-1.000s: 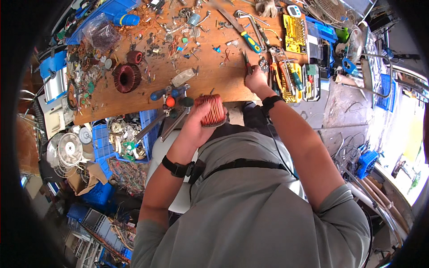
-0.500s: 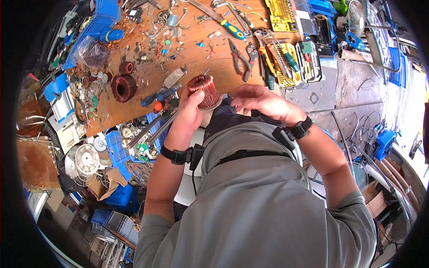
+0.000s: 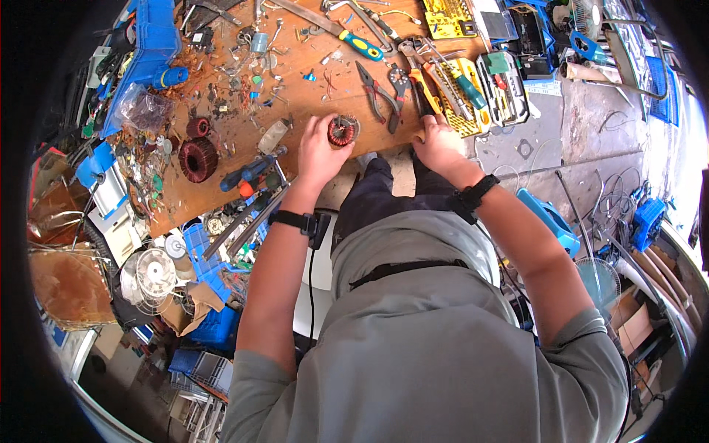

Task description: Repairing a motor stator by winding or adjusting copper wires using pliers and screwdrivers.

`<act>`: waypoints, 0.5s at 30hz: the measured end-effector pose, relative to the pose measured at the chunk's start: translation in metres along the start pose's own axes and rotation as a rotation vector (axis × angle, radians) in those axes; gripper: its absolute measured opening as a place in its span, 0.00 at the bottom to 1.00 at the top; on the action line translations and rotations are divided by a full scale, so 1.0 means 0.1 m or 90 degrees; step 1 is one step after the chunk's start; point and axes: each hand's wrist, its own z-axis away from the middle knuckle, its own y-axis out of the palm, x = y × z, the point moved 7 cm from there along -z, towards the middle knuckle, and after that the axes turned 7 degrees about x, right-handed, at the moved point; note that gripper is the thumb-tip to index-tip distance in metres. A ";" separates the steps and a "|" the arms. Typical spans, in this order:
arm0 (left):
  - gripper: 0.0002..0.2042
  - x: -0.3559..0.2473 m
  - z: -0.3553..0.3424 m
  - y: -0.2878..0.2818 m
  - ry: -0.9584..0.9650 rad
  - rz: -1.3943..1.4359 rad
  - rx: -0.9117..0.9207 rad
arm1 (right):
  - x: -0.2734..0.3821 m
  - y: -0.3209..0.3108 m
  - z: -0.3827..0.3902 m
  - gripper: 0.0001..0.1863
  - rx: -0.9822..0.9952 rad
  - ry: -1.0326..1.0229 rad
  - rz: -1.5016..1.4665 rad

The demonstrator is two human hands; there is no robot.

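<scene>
My left hand (image 3: 323, 151) is closed round a copper-wound toroidal coil (image 3: 342, 131) at the bench's front edge, the coil's ringed end facing up. My right hand (image 3: 439, 144) is at the edge below the orange-handled tools (image 3: 417, 77), fingers curled; what they hold, if anything, is hidden. Between and above my hands lie red-handled pliers (image 3: 375, 96) and another hand tool (image 3: 399, 92). A large wound coil (image 3: 198, 159) and a smaller one (image 3: 198, 127) rest to the left. Screwdrivers with blue handles (image 3: 251, 170) lie at the edge left of my left hand.
The wooden bench (image 3: 295, 81) is littered with small parts, a file (image 3: 358, 44) and yellow tool cases (image 3: 447, 16). A blue bin (image 3: 151, 40) sits back left. Crates, fan parts (image 3: 155, 273) and cardboard crowd the left floor; cables and pipes (image 3: 665, 284) lie right.
My left hand has lifted forward onto the bench edge with the coil, now turned end-up. My right hand left the pliers, came back toward the coil, then reached forward-right to the edge below the tools.
</scene>
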 end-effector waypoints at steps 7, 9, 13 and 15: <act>0.26 0.25 -0.11 0.44 -0.020 -0.068 0.144 | 0.27 0.08 -0.10 0.23 -0.046 -0.032 -0.044; 0.27 0.21 -0.10 0.43 -0.015 -0.079 0.152 | 0.31 -0.08 0.01 0.19 -0.185 -0.079 -0.056; 0.29 0.30 -0.07 0.43 -0.021 -0.155 0.142 | 0.02 -0.63 0.18 0.13 -0.420 -0.086 -0.063; 0.30 0.25 -0.14 0.47 -0.017 -0.185 0.169 | -0.45 -0.73 0.09 0.17 -0.451 -0.029 -0.022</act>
